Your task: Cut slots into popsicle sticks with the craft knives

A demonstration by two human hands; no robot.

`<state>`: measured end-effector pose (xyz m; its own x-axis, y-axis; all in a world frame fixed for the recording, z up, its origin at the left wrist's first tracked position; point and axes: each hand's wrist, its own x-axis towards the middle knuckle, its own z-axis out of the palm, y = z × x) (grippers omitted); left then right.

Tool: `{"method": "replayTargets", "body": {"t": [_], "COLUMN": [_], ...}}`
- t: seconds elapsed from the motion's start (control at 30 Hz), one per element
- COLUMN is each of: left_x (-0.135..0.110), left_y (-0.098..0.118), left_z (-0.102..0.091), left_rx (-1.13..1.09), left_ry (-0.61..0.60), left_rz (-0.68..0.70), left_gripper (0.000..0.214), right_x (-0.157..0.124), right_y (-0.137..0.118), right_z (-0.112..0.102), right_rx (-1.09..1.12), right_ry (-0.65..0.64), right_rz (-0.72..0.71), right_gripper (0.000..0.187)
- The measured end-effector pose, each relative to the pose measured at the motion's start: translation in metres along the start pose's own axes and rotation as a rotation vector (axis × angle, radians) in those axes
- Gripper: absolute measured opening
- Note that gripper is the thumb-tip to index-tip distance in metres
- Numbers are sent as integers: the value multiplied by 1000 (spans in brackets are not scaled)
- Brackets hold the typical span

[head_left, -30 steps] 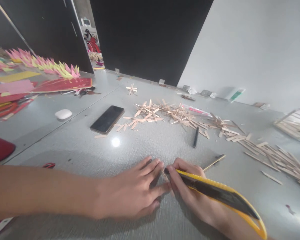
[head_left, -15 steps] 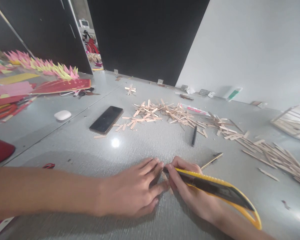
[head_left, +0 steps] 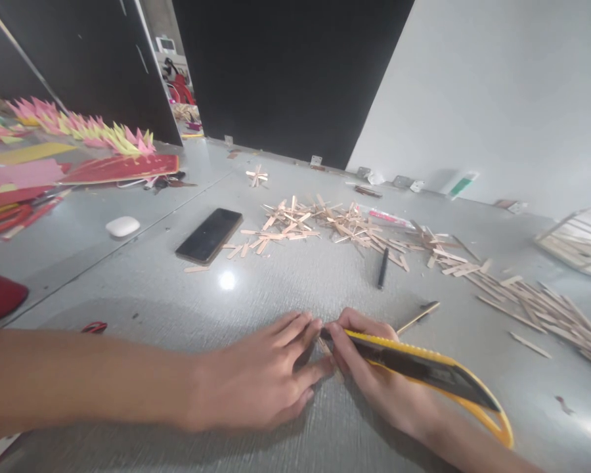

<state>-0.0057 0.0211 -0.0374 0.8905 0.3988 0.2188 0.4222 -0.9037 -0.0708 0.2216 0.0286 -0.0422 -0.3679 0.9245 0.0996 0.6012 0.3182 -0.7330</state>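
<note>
The left forearm runs in nearly level from the left edge, ending in the left hand point(head_left: 256, 381), which lies palm down on the desk point(head_left: 142, 279) with its fingers spread towards the right. It grasps nothing; its fingertips rest on or just beside a small wooden stick point(head_left: 326, 348), between the two hands and mostly covered by them. The right forearm rises from the lower right corner, and the right hand point(head_left: 374, 368) is closed around a yellow-and-black cutter point(head_left: 428, 371), thumb along its side near the front. The cutter's handle slants back over the wrist, its front end pointing left towards the stick; the fingers hide the tip, so whether the blade touches the wood cannot be told.

Just beyond the right hand, a dark-ended stick point(head_left: 418, 316) lies partly hidden behind it. Farther off is a black pen-like rod point(head_left: 383, 268), and past that a loose heap of short wooden sticks point(head_left: 290, 223) spreads across the desk, with longer strips point(head_left: 546, 312) at the right. A phone point(head_left: 209, 235) lies beyond the left hand, near the heap's left end. Farther left are a white rounded case point(head_left: 123, 226) and folded pink and yellow paper point(head_left: 88, 128).
</note>
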Motion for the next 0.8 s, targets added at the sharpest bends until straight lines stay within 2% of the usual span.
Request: {"method": "replayTargets", "body": {"t": [0.23,0.5,0.8], "left_x": [-2,-4,-1], "left_y": [2,4,4], "left_z": [-1,0,-4], "left_rx": [10,-34,-44], "left_ry": [-5,-45,-80], "left_rz": [-4,-23,-34], "left_gripper": [50,58,54], "right_x": [3,4,1], "right_y": [-11,-10,-5], "right_z": [-4,1,4], "right_rx": [-8,-13,-39], "right_ry": [-72,-31,-13], "right_rz": [-13,-36,-75], "right_gripper": [40,40,41]}}
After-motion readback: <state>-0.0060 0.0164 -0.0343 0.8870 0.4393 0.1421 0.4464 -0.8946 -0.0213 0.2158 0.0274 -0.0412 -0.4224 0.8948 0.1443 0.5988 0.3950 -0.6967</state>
